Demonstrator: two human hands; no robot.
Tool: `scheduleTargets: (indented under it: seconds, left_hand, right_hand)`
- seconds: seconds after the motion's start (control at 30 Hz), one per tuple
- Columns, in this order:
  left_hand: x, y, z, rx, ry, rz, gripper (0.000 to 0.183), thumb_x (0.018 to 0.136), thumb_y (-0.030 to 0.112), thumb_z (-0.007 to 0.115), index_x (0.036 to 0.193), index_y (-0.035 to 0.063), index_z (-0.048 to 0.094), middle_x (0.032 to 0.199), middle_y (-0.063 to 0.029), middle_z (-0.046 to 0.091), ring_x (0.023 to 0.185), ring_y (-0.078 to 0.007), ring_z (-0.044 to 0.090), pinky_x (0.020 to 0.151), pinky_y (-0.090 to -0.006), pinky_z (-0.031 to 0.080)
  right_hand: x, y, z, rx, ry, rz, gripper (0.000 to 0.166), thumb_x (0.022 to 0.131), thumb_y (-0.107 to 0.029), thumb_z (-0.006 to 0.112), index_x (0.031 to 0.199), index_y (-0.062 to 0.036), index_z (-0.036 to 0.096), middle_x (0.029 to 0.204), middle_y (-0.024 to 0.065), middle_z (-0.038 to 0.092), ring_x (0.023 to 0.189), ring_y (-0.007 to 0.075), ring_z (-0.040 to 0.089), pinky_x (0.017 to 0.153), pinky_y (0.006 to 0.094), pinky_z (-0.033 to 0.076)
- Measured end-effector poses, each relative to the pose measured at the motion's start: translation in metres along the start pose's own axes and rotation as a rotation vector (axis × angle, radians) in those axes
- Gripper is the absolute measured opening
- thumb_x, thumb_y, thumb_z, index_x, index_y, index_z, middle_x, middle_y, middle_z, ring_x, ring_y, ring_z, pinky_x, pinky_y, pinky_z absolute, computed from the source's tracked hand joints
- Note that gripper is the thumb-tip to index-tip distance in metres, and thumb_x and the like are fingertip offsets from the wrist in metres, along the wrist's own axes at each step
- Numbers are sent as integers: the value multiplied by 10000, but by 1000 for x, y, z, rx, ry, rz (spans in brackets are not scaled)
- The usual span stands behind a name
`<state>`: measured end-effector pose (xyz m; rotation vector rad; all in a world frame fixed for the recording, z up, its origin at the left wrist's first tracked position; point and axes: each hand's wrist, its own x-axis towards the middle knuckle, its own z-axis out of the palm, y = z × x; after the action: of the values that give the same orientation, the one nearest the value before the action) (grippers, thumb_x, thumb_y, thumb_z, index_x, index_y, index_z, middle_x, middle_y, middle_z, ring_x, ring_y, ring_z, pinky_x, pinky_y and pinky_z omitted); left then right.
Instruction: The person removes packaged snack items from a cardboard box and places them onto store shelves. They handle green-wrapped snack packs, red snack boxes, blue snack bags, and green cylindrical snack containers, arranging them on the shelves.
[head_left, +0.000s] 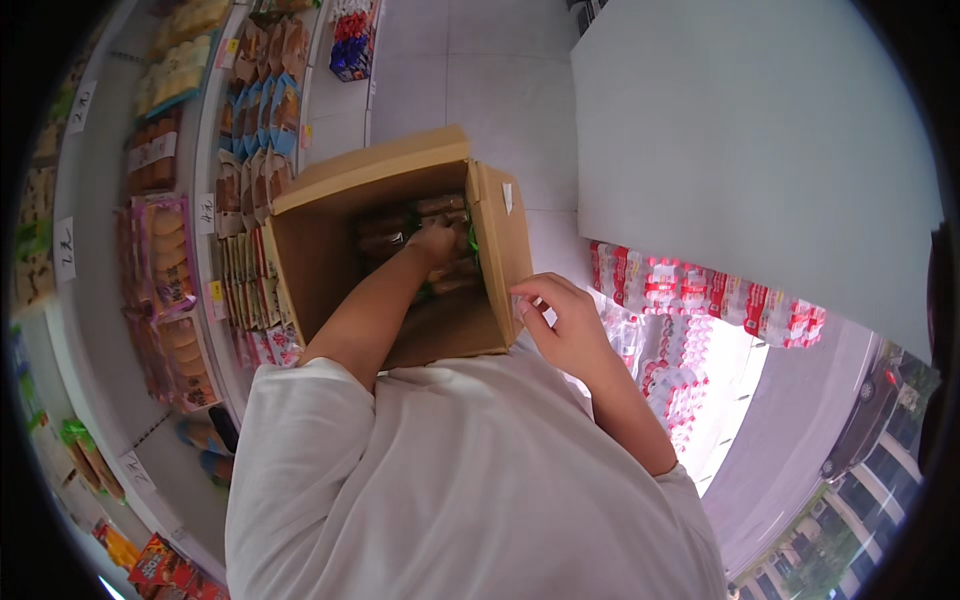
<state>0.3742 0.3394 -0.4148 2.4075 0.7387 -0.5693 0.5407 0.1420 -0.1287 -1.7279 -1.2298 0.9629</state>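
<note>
An open cardboard box (510, 247) stands tilted before my torso, its flaps folded outward. My left hand (436, 241) reaches deep inside it, among brown packaged food items (382, 234) in clear wrapping with green parts. Its fingers are partly hidden in shadow, so a grip cannot be made out. Beside the box's right side is my right hand (559, 319), thumb and fingers curved and apart, with the fingertips close to the cardboard edge. Nothing clear shows in it; whether it touches the box cannot be told.
Shelves (206, 161) with packaged breads (274, 112) and pastries (171, 251) run along the left, with price tags at their edges. A large pale panel (750, 142) fills the upper right. Below it are shrink-wrapped drink bottles (675, 285). Grey tiled floor (502, 97) lies beyond the box.
</note>
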Motion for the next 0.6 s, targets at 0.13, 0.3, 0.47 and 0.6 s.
scheduleTargets:
  seconds: [0.13, 0.3, 0.47, 0.6]
  left_hand:
    - [-21, 20, -22, 135, -120, -94, 650, 927, 367, 682, 1464, 58, 487, 1476, -248, 524, 1354, -410, 529, 1085, -503, 488]
    - [-55, 33, -68, -112, -312, -88, 550, 859, 341, 757, 1304, 31, 668, 1422, -291, 576, 1401, -392, 504, 1100, -502, 482]
    - [-116, 74, -160, -228, 134, -156, 489, 931, 296, 680, 1362, 81, 593, 1362, -178, 621, 1227, -391, 619, 1005, -508, 531]
    - [-233, 96, -219, -559, 619, 3, 424, 945, 208, 694, 1323, 39, 601, 1180, -175, 679, 1046, -358, 690, 882, -438, 563]
  right_hand:
    - [7, 9, -15, -13, -41, 3, 184, 922, 49, 633, 1095, 18, 688, 967, 126, 700, 841, 219, 684, 724, 314, 558]
    - [23, 8, -18, 63, -153, -50, 168, 920, 44, 637, 1077, 19, 694, 971, 126, 701, 835, 222, 682, 732, 313, 553]
    - [62, -22, -17, -2, -270, -242, 139, 914, -15, 673, 1051, -8, 699, 1007, 138, 702, 869, 290, 702, 771, 364, 568]
    - [88, -71, 5, -112, -273, -411, 146, 890, -4, 677, 1035, 0, 695, 1021, 160, 702, 949, 353, 675, 850, 414, 551]
